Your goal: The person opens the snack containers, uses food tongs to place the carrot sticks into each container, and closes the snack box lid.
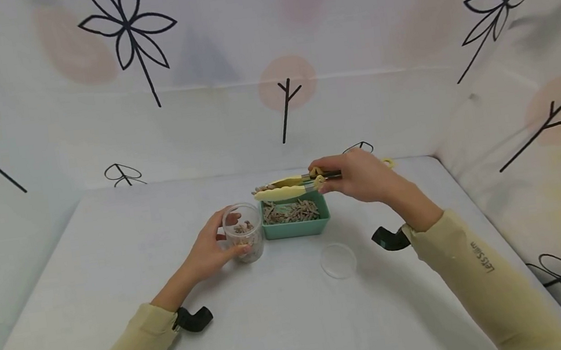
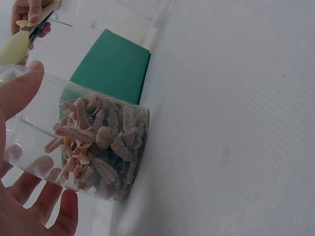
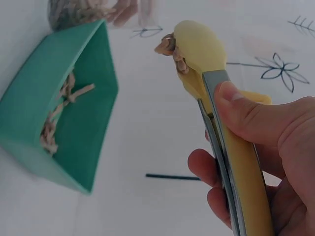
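Observation:
My left hand (image 1: 210,248) curls round a clear plastic jar (image 1: 243,232), which stands upright on the table. Brownish-grey dried pieces (image 2: 103,142) fill its lower part. In my right hand (image 1: 364,175) I grip yellow-and-metal tongs (image 3: 221,123), held above a green rectangular box (image 1: 298,229). Between the tong tips are several dried pieces (image 3: 170,46), and these tips point left toward the jar's open top. More of the same dried pieces (image 1: 295,211) lie in the box, just right of the jar.
A round clear lid (image 1: 338,260) lies on the white table (image 1: 288,326) in front of the box. Behind the table hangs a patterned cloth backdrop (image 1: 232,122), and another stretch of it runs along the right side.

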Motion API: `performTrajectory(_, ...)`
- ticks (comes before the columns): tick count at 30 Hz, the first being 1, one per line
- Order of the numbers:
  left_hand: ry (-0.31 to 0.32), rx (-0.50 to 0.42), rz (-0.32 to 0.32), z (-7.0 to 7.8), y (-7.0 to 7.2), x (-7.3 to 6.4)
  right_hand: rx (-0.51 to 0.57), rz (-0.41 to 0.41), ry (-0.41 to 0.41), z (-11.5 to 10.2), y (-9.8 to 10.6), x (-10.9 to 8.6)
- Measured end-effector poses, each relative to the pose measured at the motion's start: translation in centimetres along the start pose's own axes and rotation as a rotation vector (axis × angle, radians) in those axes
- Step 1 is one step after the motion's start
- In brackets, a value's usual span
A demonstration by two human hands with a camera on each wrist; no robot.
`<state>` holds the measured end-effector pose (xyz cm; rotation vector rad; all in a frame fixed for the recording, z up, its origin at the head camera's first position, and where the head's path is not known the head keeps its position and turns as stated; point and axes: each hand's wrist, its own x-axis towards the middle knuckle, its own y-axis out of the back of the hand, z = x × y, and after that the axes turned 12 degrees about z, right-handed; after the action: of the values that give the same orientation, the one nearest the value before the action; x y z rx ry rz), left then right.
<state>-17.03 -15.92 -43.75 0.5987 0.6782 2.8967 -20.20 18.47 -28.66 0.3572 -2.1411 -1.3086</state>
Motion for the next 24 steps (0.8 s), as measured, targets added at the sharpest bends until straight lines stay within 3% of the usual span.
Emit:
performTrajectory(14,0.0,0.007,-0.012,0.5,0.1,0.0,0.088,-0.028,0.055,-2.7,-2.3,1.3)
performTrajectory(24,0.008,0.008,-0.017,-0.2,0.0,0.1,0.087,-0.057,0.088,-2.7,-3.4,1.7)
